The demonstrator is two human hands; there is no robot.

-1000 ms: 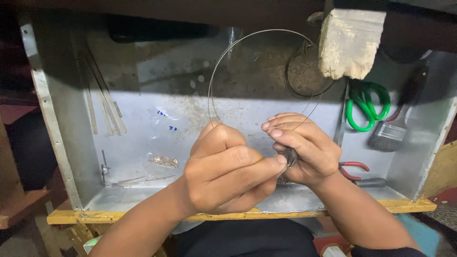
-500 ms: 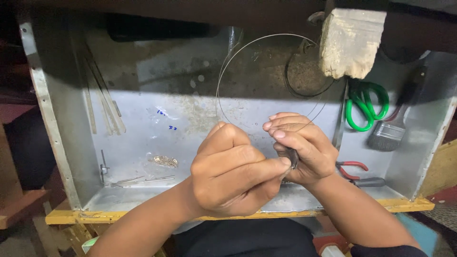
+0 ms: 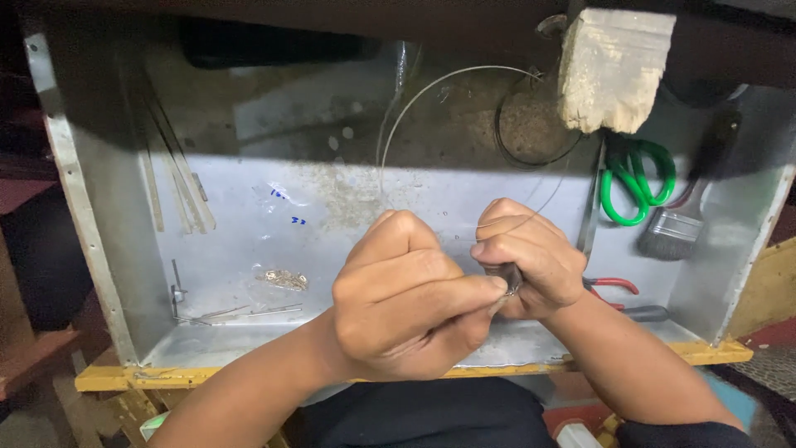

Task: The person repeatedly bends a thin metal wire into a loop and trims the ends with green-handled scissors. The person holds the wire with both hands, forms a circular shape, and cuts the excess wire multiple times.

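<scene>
Both hands are bunched together low over the metal tray (image 3: 249, 249), working a thin wire (image 3: 431, 91) that loops up in a big arc toward the back wall and comes down again into the fingers. The left hand (image 3: 406, 299) is curled into a tight fist, thumb and forefinger pinching something right where the two hands meet. The right hand (image 3: 526, 257) is closed just as tight, holding what looks like a small dark tool or metal piece (image 3: 510, 278) at that same spot; it's too hidden by the fingers to say exactly what it is.

My read: this is the bend-or-twist stage, with the wire end gripped at the pinch point and the loop left free above. The next move probably needs a firm pinch and a small controlled turn of the wrists, since that long springy loop could flick around or kink.

Other stuff in the tray: green-handled scissors (image 3: 634, 178) and a brush (image 3: 676, 228) off to the right, red-handled pliers (image 3: 618, 290) just beside the right wrist, metal strips (image 3: 178, 182) leaning on the left, and a little pile of small gold bits (image 3: 282, 280) near the middle. A pale wooden block (image 3: 613, 66) hangs over the back.
</scene>
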